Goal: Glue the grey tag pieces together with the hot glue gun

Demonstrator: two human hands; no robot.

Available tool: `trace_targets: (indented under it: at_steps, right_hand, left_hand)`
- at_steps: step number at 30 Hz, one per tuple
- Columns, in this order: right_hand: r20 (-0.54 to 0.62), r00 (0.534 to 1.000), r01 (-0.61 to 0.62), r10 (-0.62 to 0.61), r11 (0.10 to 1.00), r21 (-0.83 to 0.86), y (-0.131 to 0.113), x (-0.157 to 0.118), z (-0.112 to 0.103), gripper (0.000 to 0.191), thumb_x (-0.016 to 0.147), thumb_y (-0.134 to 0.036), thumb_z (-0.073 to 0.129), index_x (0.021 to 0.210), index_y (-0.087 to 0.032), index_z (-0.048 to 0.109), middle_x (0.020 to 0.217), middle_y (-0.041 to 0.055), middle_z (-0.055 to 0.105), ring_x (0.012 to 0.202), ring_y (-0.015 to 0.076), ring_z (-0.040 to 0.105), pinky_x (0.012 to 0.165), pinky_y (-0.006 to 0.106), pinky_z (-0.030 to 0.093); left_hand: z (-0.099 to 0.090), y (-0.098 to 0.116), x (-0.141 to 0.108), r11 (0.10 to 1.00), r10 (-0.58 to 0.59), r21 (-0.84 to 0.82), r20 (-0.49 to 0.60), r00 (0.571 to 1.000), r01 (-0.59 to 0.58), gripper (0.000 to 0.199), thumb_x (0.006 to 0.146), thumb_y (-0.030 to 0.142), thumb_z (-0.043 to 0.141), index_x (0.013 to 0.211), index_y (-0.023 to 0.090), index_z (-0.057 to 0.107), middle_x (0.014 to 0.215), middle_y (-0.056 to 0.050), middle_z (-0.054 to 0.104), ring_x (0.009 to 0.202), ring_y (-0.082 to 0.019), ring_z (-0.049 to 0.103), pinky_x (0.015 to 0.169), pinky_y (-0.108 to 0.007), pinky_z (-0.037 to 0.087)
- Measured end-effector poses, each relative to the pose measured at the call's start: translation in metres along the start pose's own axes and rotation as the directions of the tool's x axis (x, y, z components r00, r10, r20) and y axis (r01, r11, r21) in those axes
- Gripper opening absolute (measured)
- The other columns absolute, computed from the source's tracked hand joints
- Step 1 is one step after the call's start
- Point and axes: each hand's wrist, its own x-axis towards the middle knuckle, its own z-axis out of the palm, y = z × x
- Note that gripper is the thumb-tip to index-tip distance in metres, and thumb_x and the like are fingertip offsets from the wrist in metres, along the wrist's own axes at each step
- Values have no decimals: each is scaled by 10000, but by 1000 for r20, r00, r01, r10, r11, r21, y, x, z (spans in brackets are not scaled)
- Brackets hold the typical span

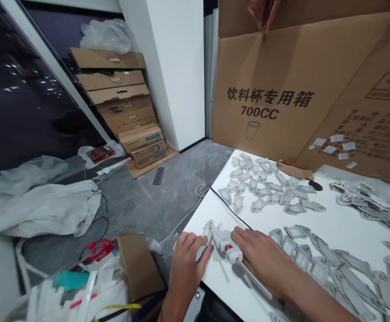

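A white hot glue gun (pixel 222 240) with a red label lies in my right hand (pixel 260 251), whose fingers wrap round its grip. A long pale glue stick (pixel 257 282) sticks out of its back end. Its nozzle points at a small grey fish-shaped piece (pixel 208 227) at the table's left edge; whether they touch I cannot tell. My left hand (pixel 187 257) pinches the lower end of this piece between thumb and fingers. More fish-shaped pieces lie on the white table (pixel 235 290), some in a far group (pixel 261 191), others beside my right forearm (pixel 318 268).
A tall cardboard box (pixel 265 58) stands behind the table. A black cable (pixel 230 208) crosses the tabletop. A pile of flat parts (pixel 365 201) sits at the right. On the lower left is a full carton (pixel 137 264); flattened boxes (pixel 124 107) lean by the window.
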Motion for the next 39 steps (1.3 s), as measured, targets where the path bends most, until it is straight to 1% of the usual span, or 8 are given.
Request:
trace_targets:
  at_steps: [5,11,15,20,24,29,35,39]
  right_hand:
    - [9,1000,-29,29,1000,10,0,-1,-1,263,927,-17,518,1069,-222,603,1109,71,713,953,277,719,744,359,435]
    - [-18,999,-36,35,999,-33,0,1,2,329,793,15,560,998,-242,546,1044,49,711,858,282,746,636,337,384]
    - [13,1000,-19,20,998,-56,-1,-1,-2,380,729,-14,600,1019,-245,517,1084,55,717,882,293,764,613,326,391]
    - [-46,999,-17,14,997,-70,1,-3,2,340,768,-49,626,1007,-249,490,1037,47,709,840,254,759,603,290,386]
    - [-74,997,-29,23,997,-72,1,-2,12,308,801,-32,594,981,-251,474,984,37,688,818,246,750,606,297,385]
    - [-158,986,-72,55,992,-102,-2,-4,22,306,832,-2,571,978,-254,477,952,28,677,807,243,744,620,312,401]
    - [-92,993,-91,78,985,-146,-9,-9,18,311,870,17,522,1033,-247,503,1070,55,714,890,292,765,658,357,428]
    - [-30,993,-117,114,987,-111,-13,-7,12,272,929,6,473,1032,-243,506,1083,62,721,914,297,775,651,359,413]
  left_hand:
    - [2,1,-2,1000,-23,-9,-1,1000,23,59,1015,243,666,1062,252,701,928,-33,727,889,-216,672,897,-414,582]
    - [3,3,-1,1000,-26,-17,-19,999,26,94,995,203,687,1076,250,702,912,-30,722,896,-227,681,893,-415,581]
    - [3,5,-1,999,-30,-29,-15,999,29,89,999,206,688,1078,248,698,906,-28,715,879,-225,670,883,-413,577]
    - [3,5,-1,998,-45,-35,-11,999,45,82,1000,197,690,1066,246,693,899,-30,708,885,-225,656,861,-402,569]
    - [4,5,-2,999,-46,-28,-19,999,46,69,1009,210,677,1062,250,696,888,-30,702,877,-225,654,856,-391,572]
    - [5,6,-2,998,-53,-35,-7,999,53,58,996,196,694,1039,234,705,872,-26,698,867,-221,632,844,-377,560]
    - [6,6,-2,998,-54,-22,-2,999,54,43,985,183,703,999,223,709,854,-21,682,865,-222,617,811,-359,537]
    - [7,6,-3,996,-83,-30,21,996,84,60,972,167,713,998,221,711,855,-21,680,880,-231,610,812,-365,529]
